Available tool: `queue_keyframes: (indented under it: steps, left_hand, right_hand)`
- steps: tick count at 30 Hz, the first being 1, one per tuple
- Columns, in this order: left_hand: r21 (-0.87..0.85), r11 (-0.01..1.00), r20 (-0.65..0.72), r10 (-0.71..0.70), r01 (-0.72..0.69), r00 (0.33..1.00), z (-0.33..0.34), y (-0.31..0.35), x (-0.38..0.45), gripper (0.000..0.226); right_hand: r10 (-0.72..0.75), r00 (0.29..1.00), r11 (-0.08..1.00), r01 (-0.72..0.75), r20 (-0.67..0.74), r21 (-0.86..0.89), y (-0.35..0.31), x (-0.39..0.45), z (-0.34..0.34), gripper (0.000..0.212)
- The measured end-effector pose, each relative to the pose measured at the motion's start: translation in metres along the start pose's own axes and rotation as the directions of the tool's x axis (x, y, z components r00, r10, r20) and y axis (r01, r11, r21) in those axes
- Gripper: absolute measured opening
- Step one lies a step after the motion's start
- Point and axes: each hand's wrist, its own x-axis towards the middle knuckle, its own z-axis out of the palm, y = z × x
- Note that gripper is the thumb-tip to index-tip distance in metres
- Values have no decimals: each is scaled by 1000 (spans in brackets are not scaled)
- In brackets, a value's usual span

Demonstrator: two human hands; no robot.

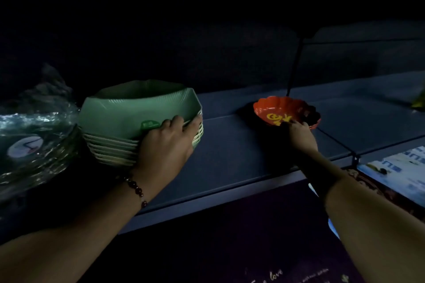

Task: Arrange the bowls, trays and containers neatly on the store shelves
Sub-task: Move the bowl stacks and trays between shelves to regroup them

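bowl stack (128, 110): pale green, ribbed | dish (285, 110): red, yellow motif

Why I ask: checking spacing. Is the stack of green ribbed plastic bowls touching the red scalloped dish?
Apart. The head view shows bare shelf between the stack of green ribbed plastic bowls and the red scalloped dish.

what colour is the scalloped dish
Red, with a yellow motif inside; head view.

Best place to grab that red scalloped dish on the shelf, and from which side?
Pinch the near rim of the red scalloped dish, coming from the shelf's open front edge. It's shallow with a flared wavy lip tilted toward the camera, so a thumb-over, fingers-under pinch probably suits. The right hand is already at that near rim.
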Motion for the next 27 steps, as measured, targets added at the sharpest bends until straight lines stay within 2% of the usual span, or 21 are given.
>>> queue_keyframes:
  steps: [2, 6, 9, 15, 19, 21, 23, 25, 27]
  left_hand:
    - [10, 1000, -5, -12, 12, 1000, 1, 1, 1, 59]
    - [7, 999, 25, -34, 34, 999, 4, 4, -2, 59]
    - [12, 999, 38, -51, 51, 998, 4, 3, -3, 59]
    - [-3, 1000, 46, -23, 23, 999, 5, 4, -1, 59]
    - [7, 1000, 44, 6, -6, 999, 3, 3, -1, 61]
    - [3, 1000, 86, -4, 4, 996, -6, 4, -3, 61]
    - [-88, 995, 110, -45, 55, 993, -15, 3, -4, 62]
    - [-256, 962, 80, -76, 94, 994, -30, -3, -9, 63]
    - [-340, 936, -8, -101, 92, 995, -51, -16, -27, 63]
  right_hand:
    - [-62, 998, 997, 61, 32, 37, -28, 2, 2, 30]
    - [-278, 956, 958, 270, 96, 94, -71, -6, 11, 29]
    - [-359, 918, 932, 344, 168, 110, -82, -15, 12, 39]
    - [-286, 948, 955, 270, 140, 121, -105, -23, 18, 43]
    - [-163, 954, 984, 175, 253, -22, -127, -37, 7, 52]
    - [-168, 969, 986, 165, 181, 29, -139, -49, -1, 63]
    - [-236, 972, 952, 232, -6, 201, -151, -62, -9, 74]
    - [-396, 909, 865, 417, -130, 278, -164, -77, -18, 80]
    - [-563, 816, 785, 578, -134, 221, -178, -92, -26, 79]
